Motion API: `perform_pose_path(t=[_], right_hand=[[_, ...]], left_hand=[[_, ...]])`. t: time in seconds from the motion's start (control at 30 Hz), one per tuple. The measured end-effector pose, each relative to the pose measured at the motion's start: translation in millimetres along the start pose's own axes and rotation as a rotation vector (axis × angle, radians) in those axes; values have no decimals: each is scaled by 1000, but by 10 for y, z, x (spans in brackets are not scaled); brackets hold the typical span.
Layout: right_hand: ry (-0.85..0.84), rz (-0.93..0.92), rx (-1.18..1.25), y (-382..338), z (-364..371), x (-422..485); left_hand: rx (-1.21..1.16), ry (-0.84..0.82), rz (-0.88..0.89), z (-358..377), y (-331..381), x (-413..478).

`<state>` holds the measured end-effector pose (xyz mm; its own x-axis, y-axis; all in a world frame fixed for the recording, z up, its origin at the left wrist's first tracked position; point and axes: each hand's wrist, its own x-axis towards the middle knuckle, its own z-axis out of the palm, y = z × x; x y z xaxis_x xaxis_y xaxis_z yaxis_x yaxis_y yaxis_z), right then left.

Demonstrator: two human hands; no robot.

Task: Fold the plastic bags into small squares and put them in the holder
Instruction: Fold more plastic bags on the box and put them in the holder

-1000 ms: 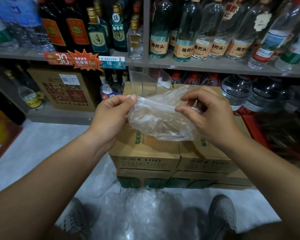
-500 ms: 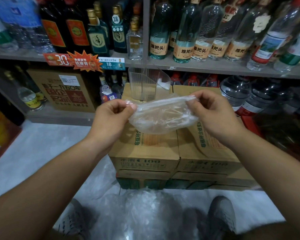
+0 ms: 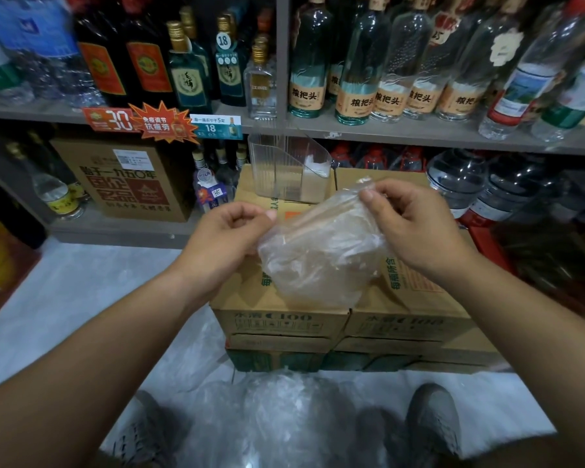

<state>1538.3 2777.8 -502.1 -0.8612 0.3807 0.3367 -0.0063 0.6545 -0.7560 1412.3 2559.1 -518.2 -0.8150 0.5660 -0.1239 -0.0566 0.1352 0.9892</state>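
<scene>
Nearest, on the floor (image 3: 81, 298) between the two shoes (image 3: 433, 420), lies a loose heap of clear bags (image 3: 284, 410) that have not been folded yet, so by my reckoning much of the task is left. Above it, both hands hold one plastic bag (image 3: 318, 251) in the air over the stacked cardboard boxes (image 3: 284, 319). It touches neither the boxes nor the holder. The left hand (image 3: 223, 238) pinches the bag's upper left edge with curled fingers, and the right hand (image 3: 416, 224), set apart from it and higher, pinches the top corner between thumb and forefinger. Half a second ago the bag was pulled out between the hands as a flat, level strip. Now the right end has gone up and the rest hangs down in a wide, crumpled, rounded sheet, tilted toward the left. That looks like the strip being turned or let drop for another fold. It is still far from a small square and not ready to put away. Beyond the hands, at the far edge of the box tops, stands the clear plastic holder (image 3: 284, 170) with something pale low in its right side, which may be folded bags, though I cannot tell. Behind it runs a shelf (image 3: 419, 133) of bottles (image 3: 352, 62).
</scene>
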Motion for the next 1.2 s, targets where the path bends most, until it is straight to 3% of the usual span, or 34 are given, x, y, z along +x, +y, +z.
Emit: perform_pose_path(t=[0.33,0.6,0.63,0.7,0.8,1.07,1.2], right_hand=[[-129,12,-350,53,-93,84],[119,117,-210,83,-100,67],[87,142,-152,64,-93,32],[-145,220,-43,69,-61,-48],[-445,294,-98,211,30,-120],[-529,289,-165,385,315,-194],[-547,405,-96,397,93,-141]], left_hand=[[139,-205,-141,-3,-12,-11],[-84,76,-262,-122,-176,125],[-89,86,-271,-136,-195,128],[-82,96,-281,-151,-228,123],[-64,100,-287,-162,-258,103],[-45,139,-246,-162,-294,62],[-12,216,-209,-248,-333,83]])
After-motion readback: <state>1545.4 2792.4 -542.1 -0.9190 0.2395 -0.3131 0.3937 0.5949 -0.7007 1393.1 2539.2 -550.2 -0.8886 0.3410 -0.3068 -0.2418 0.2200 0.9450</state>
